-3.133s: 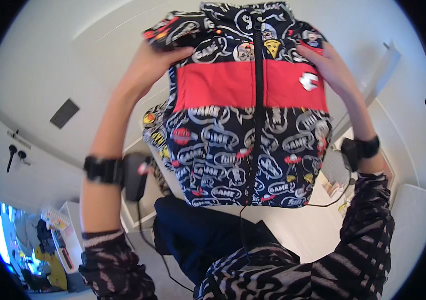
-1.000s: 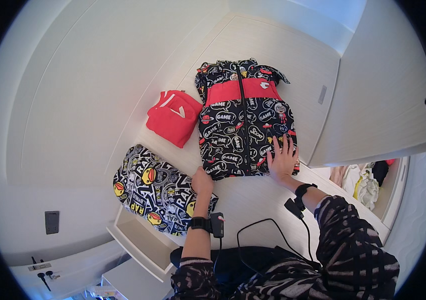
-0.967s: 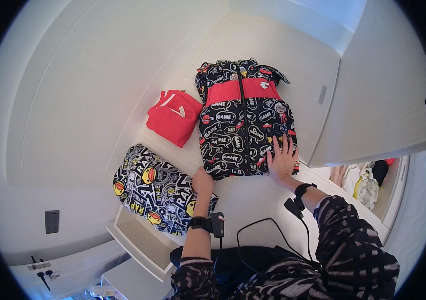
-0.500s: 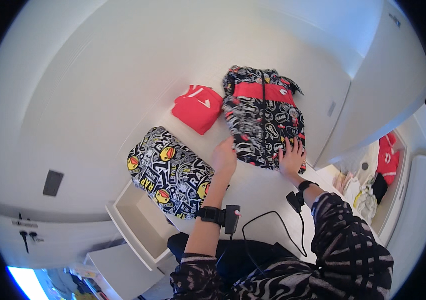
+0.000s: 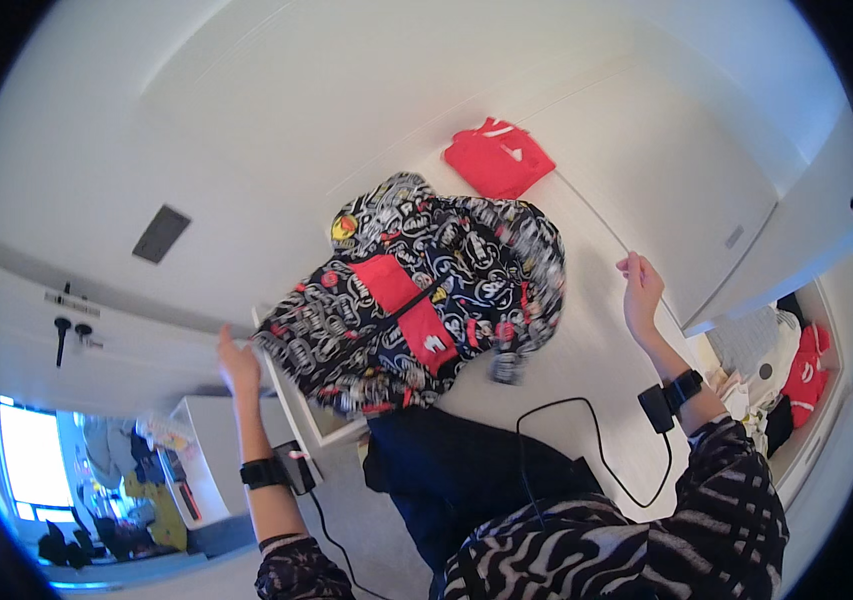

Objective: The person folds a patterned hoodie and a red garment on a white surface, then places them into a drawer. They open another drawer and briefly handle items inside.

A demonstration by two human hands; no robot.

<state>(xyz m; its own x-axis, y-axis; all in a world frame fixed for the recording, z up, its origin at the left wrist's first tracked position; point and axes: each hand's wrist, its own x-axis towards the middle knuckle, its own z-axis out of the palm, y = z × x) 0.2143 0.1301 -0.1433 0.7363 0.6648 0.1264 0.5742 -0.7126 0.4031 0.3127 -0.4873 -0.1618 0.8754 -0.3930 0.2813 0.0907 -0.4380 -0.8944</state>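
Observation:
A black patterned zip jacket (image 5: 346,345) with a red chest band lies spread at a slant, one sleeve blurred by motion. At its lower-left hem, my left hand (image 5: 239,365) is closed on the cloth's edge. My right hand (image 5: 643,295) is raised well to the right of the jacket, its fingers curled together with nothing visible in them. Part of a folded garment with yellow ducks (image 5: 346,228) shows beyond the jacket, which covers the rest. Farther back lies a folded red garment (image 5: 501,160).
The white surface (image 5: 596,390) carries the clothes. An open drawer (image 5: 293,405) is partly hidden under the jacket at left. Another drawer (image 5: 814,440) at right holds several clothes. Cables (image 5: 596,440) run from the wrist devices. A cabinet door (image 5: 726,130) stands beyond my right hand.
The jacket has swung left and turned, now covering most of the duck-patterned garment. My left hand moved left with its hem; my right hand let go and lifted away. The view has shifted too.

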